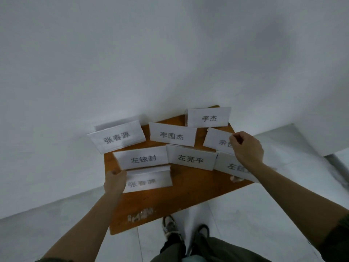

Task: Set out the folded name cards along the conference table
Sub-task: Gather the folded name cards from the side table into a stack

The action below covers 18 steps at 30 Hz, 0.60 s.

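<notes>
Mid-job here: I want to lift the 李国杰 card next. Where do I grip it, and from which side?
Probably pinch the 李国杰 card at its top edge near the left corner, coming from above. The 左亮平 card crowds its lower edge and the 李杰 card sits by its upper right; bare table shows on its left.

All eight are white folded paper w/ black characters, on the orange-brown desk (188,188). Back row, L to R: 张春源 card (117,138), overhanging the desk's left edge; 李国杰 card (172,136); 李杰 card (208,117), furthest; 余 card (217,140), pinched by the right hand (247,148). Front row: 左铉封 card (142,157) and 左亮平 card (190,158), touching; 左铉 card (228,165), partly hidden. The nearest card (149,181), blurred, is gripped at its left end by the left hand (115,181).
</notes>
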### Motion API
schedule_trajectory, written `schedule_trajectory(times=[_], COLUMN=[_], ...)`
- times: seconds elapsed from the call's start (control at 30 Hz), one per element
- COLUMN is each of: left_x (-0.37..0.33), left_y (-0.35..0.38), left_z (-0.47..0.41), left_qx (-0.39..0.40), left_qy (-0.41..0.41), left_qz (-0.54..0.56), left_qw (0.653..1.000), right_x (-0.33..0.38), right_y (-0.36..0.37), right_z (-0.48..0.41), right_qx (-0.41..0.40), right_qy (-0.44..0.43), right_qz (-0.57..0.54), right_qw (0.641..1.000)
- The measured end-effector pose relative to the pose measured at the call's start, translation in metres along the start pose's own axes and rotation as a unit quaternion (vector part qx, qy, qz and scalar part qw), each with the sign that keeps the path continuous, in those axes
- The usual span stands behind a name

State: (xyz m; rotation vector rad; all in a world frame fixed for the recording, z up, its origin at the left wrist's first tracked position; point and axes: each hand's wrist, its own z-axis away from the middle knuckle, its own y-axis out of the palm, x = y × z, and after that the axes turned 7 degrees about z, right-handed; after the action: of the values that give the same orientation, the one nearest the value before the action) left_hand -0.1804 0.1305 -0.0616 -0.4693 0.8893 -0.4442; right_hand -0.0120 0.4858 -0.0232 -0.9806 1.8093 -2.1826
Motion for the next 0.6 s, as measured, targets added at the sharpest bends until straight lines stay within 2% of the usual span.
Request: schedule_trajectory(times=[0.13, 0.23, 0.3, 0.4, 0.47, 0.6], left_x=[0.013, 0.012, 0.008, 0.002, -0.001, -0.009], left_y=[0.009, 0.011, 0.013, 0.018, 0.022, 0.025], left_z=[-0.005, 0.000, 0.005, 0.014, 0.020, 0.028], left_qx=[-0.014, -0.035, -0.039, -0.046, -0.046, -0.032], left_qy=[-0.023, -0.046, -0.061, -0.086, -0.097, -0.118], left_qz=[0.063, 0.131, 0.175, 0.216, 0.231, 0.235], left_qw=[0.998, 0.990, 0.982, 0.972, 0.967, 0.964], right_x=[-0.048, -0.083, -0.100, -0.113, -0.118, -0.121], right_y=[-0.005, -0.008, -0.008, -0.007, -0.007, -0.005], right_z=[0.011, 0.021, 0.024, 0.027, 0.028, 0.023], right_qx=[-0.047, -0.044, -0.008, 0.066, 0.077, 0.046], right_qy=[0.080, 0.160, 0.228, 0.319, 0.334, 0.329], right_qz=[0.010, 0.011, -0.013, -0.131, -0.205, -0.274], right_qw=[0.996, 0.986, 0.973, 0.936, 0.917, 0.903])
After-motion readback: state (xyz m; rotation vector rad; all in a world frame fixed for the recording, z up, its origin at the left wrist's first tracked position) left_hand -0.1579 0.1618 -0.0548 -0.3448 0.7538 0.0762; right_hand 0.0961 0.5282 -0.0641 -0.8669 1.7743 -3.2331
